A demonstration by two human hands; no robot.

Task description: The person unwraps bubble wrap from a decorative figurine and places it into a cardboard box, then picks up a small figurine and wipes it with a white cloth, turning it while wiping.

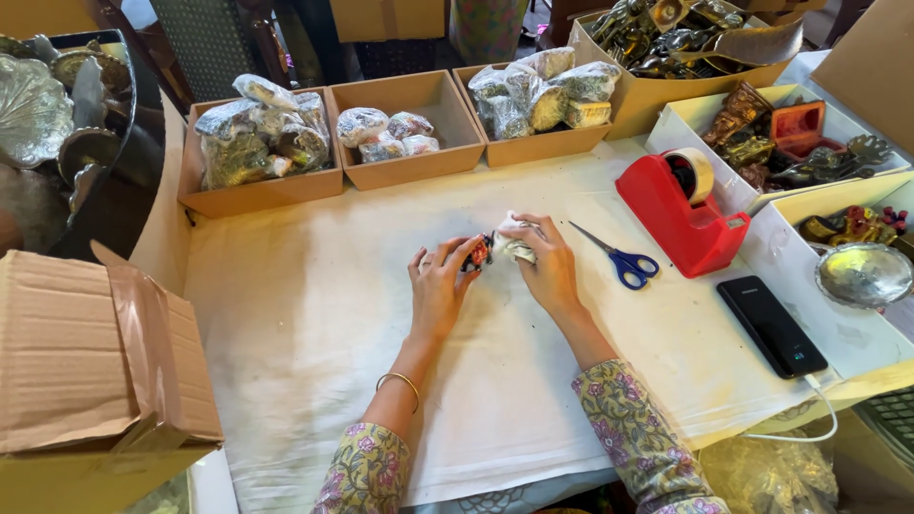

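Note:
My left hand and my right hand meet at the middle of the white-covered table. Between them sits a small dark and red ornament partly wrapped in crumpled white wrapping. The left fingertips hold the ornament's bare end. The right fingers press the wrapping around its other end. Most of the ornament is hidden under the wrapping and my fingers.
Blue-handled scissors, a red tape dispenser and a black phone on a white cable lie to the right. Cardboard trays of wrapped items line the far edge. An open carton stands at left; boxes of metal ornaments at right.

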